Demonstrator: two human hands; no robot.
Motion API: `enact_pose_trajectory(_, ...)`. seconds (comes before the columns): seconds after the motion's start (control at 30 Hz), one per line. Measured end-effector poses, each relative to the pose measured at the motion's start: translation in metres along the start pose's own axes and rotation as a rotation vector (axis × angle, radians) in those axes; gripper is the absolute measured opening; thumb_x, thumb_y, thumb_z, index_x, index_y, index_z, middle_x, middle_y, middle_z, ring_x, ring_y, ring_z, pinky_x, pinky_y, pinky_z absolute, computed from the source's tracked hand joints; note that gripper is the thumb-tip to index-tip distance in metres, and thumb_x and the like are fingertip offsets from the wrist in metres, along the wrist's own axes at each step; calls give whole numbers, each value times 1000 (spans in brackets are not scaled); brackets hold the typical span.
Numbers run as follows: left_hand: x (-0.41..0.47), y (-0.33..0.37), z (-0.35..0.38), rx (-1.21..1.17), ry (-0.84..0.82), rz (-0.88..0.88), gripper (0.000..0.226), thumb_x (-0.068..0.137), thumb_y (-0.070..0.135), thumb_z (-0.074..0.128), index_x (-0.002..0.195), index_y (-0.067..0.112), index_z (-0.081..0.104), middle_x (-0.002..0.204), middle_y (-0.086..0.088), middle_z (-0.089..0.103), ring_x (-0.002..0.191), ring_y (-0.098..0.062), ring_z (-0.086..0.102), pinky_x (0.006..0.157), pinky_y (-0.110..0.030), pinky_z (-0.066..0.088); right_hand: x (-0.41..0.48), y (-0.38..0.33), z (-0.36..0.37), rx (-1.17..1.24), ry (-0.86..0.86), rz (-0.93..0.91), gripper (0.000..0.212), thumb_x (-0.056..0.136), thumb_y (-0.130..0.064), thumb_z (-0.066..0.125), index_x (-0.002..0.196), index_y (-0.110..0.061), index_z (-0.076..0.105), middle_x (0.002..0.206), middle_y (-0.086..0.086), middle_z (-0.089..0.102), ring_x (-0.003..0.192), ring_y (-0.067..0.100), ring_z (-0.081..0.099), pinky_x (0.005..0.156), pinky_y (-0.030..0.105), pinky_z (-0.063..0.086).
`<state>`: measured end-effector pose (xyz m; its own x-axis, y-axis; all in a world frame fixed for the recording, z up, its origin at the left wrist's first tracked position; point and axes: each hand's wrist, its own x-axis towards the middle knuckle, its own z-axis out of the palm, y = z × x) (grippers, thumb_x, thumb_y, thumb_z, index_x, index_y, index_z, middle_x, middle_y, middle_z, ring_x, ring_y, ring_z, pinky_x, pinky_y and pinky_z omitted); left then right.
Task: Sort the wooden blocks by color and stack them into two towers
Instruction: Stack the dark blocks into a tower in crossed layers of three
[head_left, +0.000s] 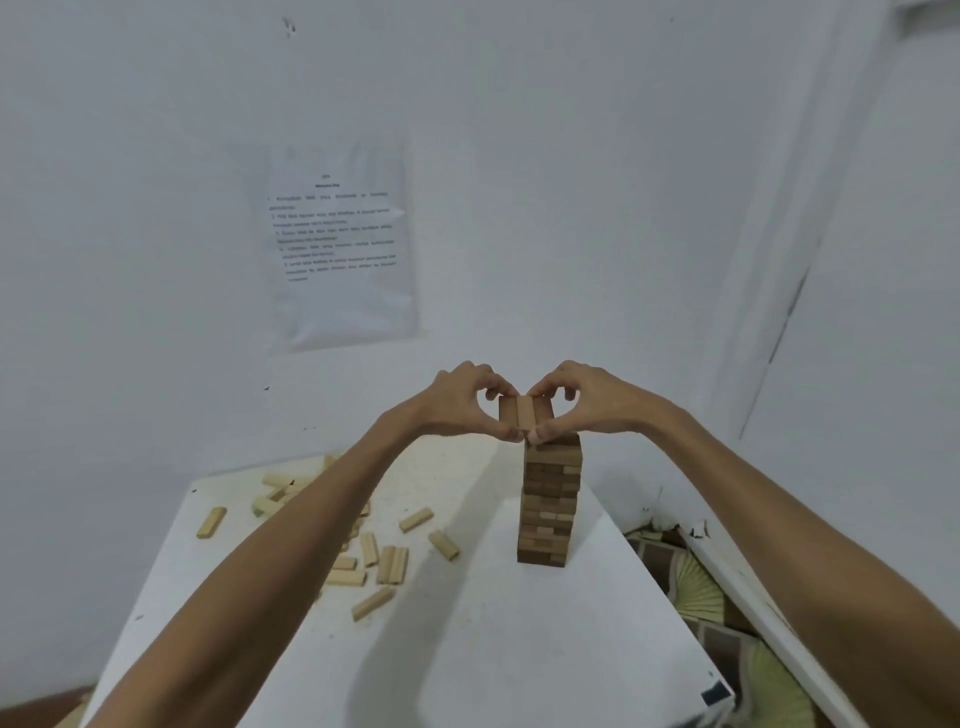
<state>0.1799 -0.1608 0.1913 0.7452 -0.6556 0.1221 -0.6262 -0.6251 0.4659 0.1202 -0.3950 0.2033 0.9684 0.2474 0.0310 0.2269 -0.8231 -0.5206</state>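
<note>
A row of brown blocks (524, 413), seemingly three side by side, is pinched between both hands; the left hand (462, 402) is curled round the row's left end, thumb below and fingers over the top; the right hand (584, 400) is curled round the right end in the same way; the fingertips of the two hands nearly meet above the row. The row is held at the top of the brown tower (550, 504), shifted slightly to the left of it; whether it touches the top layer cannot be told. The tower is stood upright on the white table (467, 649), right of centre, layers crossed. Light blocks (374, 558) are scattered loose on the table's left half, well apart from the tower, partly hidden by the left forearm; none are stacked. A printed sheet (340, 244) is seen on the wall (571, 182) behind; its text is too blurred to read.
</note>
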Motion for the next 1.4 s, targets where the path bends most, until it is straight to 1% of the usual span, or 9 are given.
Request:
enact_pose_trajectory(0.23, 14, 11, 21, -7, -64, 11, 66, 64, 66, 71, 120, 32, 66, 100, 17, 52, 103, -11, 45, 93, -37, 40, -13, 28, 3, 35, -9, 39, 67, 62, -64, 80, 122, -40, 61, 122, -18, 53, 108, 6, 49, 85, 26, 42)
enact_pose_trajectory(0.43, 16, 14, 26, -15, -89, 17, 73, 58, 73, 67, 120, 34, 65, 100, 19, 51, 102, -8, 45, 94, -38, 38, -18, 37, 6, 76, 5, 45, 58, 74, -50, 86, 124, -34, 62, 126, -15, 54, 114, 7, 51, 85, 23, 42)
enact_pose_trajectory(0.6, 14, 15, 28, 1, -101, 14, 73, 60, 71, 66, 122, 33, 64, 102, 16, 50, 104, -11, 45, 94, -37, 37, -18, 40, 9, 77, -6, 49, 58, 75, -50, 85, 125, -34, 61, 127, -14, 54, 116, 9, 52, 85, 22, 42)
enact_pose_trajectory(0.73, 15, 14, 29, -29, -98, 0, 78, 54, 75, 65, 120, 34, 64, 101, 18, 51, 101, -6, 46, 92, -36, 39, -18, 42, 11, 94, 2, 52, 58, 75, -49, 85, 126, -34, 60, 125, -16, 56, 115, 7, 53, 85, 24, 43)
enact_pose_trajectory(0.83, 15, 13, 30, -62, -100, -11, 74, 57, 69, 71, 121, 32, 64, 101, 18, 51, 99, -4, 46, 90, -36, 40, -18, 43, 11, 106, -21, 56, 58, 74, -51, 84, 124, -36, 60, 122, -18, 57, 114, 6, 54, 84, 24, 44)
enact_pose_trajectory(0.97, 15, 9, 31, -95, -112, -18, 75, 54, 71, 74, 119, 36, 64, 101, 17, 51, 99, -5, 47, 85, -33, 39, -18, 42, 11, 119, -42, 60, 64, 72, -55, 83, 127, -35, 59, 124, -17, 58, 115, 7, 55, 86, 25, 45)
enact_pose_trajectory(1.1, 12, 8, 32, -110, -129, -14, 79, 59, 64, 82, 129, 34, 61, 108, 14, 51, 109, -10, 46, 95, -33, 42, -22, 41, 8, 132, -58, 87, 80, 71, -62, 80, 140, -35, 49, 128, -19, 57, 119, 4, 52, 92, 26, 45)
enact_pose_trajectory(1.27, 10, -1, 27, -122, -125, -9, 82, 61, 63, 83, 134, 36, 58, 111, 16, 50, 118, -13, 44, 102, -36, 40, -28, 40, 0, 113, -25, 103, 92, 67, -89, 48, 141, -34, 51, 130, -17, 58, 120, 6, 54, 100, 33, 46)
enact_pose_trajectory(1.4, 10, -6, 24, -114, -134, -14, 79, 63, 62, 83, 133, 37, 58, 111, 15, 50, 117, -12, 45, 101, -35, 40, -26, 41, 0, 99, -44, 88, 86, 64, -86, 58, 136, -38, 54, 126, -22, 59, 117, 3, 56, 98, 32, 48)
